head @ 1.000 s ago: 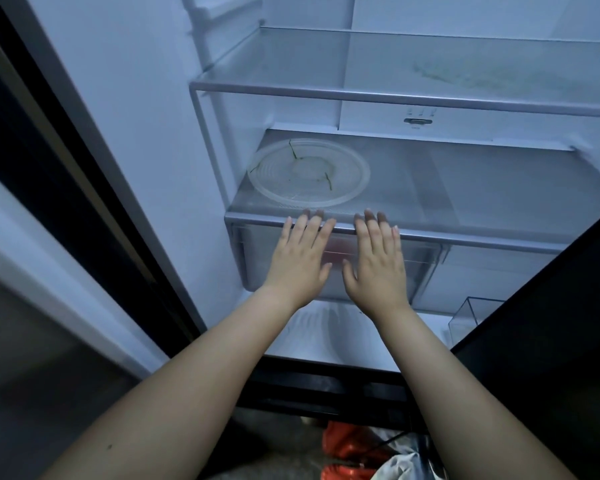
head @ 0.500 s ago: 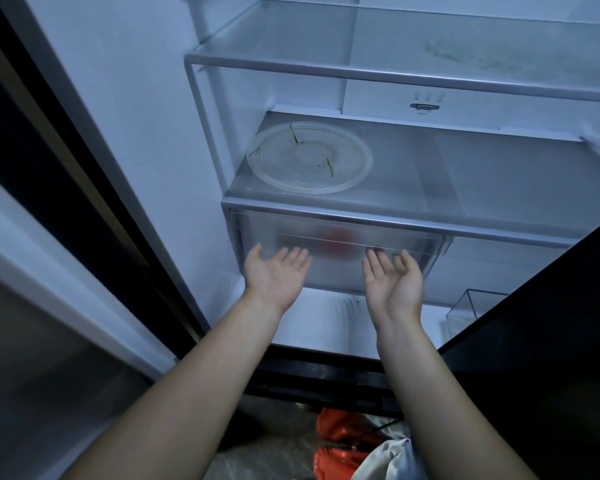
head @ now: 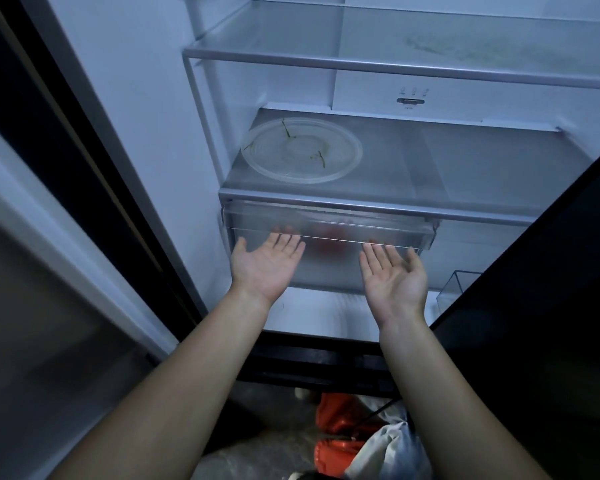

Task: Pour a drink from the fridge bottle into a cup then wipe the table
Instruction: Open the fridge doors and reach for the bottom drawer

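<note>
The fridge stands open in front of me. My left hand [head: 265, 263] and my right hand [head: 394, 275] are both palm up with straight fingers, their fingertips at the lower front lip of the clear drawer [head: 329, 223] under the lower glass shelf [head: 378, 202]. The drawer front is slid a little way out. Through its frosted wall a blurred red shape [head: 333, 242] shows inside; what it is I cannot tell. No bottle or cup is in view.
A clear round plate [head: 302, 150] with green scraps lies on the lower shelf. An upper glass shelf [head: 395, 67] is above. Dark fridge doors [head: 534, 306] flank both sides. A small clear bin [head: 459, 284] sits at the lower right. Orange and grey bags [head: 354, 441] lie on the floor.
Both hands dropped from palm down on the shelf edge, turned palm up and came under the drawer's front lip. The drawer front now stands slightly out.
</note>
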A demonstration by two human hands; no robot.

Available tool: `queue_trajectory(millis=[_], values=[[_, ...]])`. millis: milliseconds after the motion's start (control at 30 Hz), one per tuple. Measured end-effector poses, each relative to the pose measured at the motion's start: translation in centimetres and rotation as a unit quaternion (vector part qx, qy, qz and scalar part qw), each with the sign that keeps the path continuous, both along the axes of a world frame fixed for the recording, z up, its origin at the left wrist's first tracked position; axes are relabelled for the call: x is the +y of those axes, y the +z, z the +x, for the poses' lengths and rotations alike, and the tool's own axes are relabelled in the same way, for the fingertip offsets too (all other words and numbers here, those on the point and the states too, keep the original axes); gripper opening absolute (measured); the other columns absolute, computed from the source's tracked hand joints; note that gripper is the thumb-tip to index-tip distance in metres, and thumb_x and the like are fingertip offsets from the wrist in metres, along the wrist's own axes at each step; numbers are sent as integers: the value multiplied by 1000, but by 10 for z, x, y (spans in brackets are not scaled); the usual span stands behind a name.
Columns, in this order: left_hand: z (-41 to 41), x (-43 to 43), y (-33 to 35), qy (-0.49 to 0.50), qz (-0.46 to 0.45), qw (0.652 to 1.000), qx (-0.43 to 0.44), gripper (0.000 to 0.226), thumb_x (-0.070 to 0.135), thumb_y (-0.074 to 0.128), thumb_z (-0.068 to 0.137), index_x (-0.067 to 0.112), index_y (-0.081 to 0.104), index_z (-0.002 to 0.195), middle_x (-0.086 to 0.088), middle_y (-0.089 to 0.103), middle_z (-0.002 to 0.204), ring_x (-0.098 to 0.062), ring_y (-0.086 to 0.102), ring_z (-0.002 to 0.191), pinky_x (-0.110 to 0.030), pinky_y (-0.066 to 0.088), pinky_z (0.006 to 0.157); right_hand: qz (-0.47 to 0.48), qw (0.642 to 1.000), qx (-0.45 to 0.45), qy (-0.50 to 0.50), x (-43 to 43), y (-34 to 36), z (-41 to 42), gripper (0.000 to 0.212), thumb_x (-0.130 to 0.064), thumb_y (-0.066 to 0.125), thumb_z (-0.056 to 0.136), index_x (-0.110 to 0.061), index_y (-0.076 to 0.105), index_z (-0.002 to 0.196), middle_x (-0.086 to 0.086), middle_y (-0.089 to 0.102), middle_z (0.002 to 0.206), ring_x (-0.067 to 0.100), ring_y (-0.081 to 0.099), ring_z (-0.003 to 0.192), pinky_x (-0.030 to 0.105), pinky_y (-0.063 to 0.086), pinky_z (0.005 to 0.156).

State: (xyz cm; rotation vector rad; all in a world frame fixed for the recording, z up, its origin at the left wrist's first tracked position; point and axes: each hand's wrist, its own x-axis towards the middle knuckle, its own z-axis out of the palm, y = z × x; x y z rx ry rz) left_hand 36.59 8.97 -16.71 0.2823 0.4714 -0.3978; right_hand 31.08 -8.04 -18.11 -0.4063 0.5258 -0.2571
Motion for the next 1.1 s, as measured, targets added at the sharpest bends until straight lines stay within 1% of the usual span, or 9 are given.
queue_trajectory(millis=[233,433,633,967,1000,1033,1067,1100], values=[[-35,12,11,-18,7,1000,5,68,49,23,100,-3,27,144,-21,31,149,-34,18,144,-46,13,116,9,1000,4,0,11,10,-39,58,-33,39,99,3,26,143,25,34,146,36,39,133,42,33,111],[-65,25,20,-33,3,999,24,70,47,22,100,-3,18,148,-21,21,154,-34,12,145,-46,9,116,40,999,7,-12,20,18,-75,63,-33,40,99,5,20,145,27,28,149,39,33,136,45,28,114],[-90,35,23,-51,12,998,37,69,46,23,100,-6,20,146,-24,23,153,-36,13,144,-47,10,115,55,998,-3,-14,26,19,-105,65,-34,40,98,7,20,144,28,28,148,40,30,137,46,26,114],[-119,48,24,-51,-8,998,41,67,45,25,100,-7,25,143,-24,25,152,-36,14,144,-48,10,115,74,997,-17,-11,36,14,-137,65,-34,42,96,7,23,143,30,33,145,41,33,136,46,26,115],[-122,48,25,-51,-8,998,41,67,45,25,100,-7,26,143,-24,26,152,-36,15,144,-48,10,115,76,997,-19,-12,36,13,-138,66,-34,45,95,7,25,142,30,34,144,41,33,136,46,27,114],[-124,48,25,-50,-7,998,43,66,44,25,100,-7,27,143,-24,27,151,-36,15,144,-48,10,115,73,997,-28,-9,35,12,-140,71,-32,54,90,8,26,141,31,35,143,41,34,135,46,28,113],[-126,48,26,-48,-5,998,46,66,44,26,100,-6,27,143,-24,27,151,-36,16,144,-48,11,115,66,997,-43,-9,35,12,-142,84,-29,69,78,9,27,140,31,38,141,41,35,134,47,30,112],[-128,49,25,-47,-5,998,50,66,44,26,100,-6,27,143,-24,28,151,-36,17,143,-48,11,115,55,997,-54,-10,36,11,-143,102,-25,82,59,10,28,139,32,40,138,42,37,132,47,32,110]])
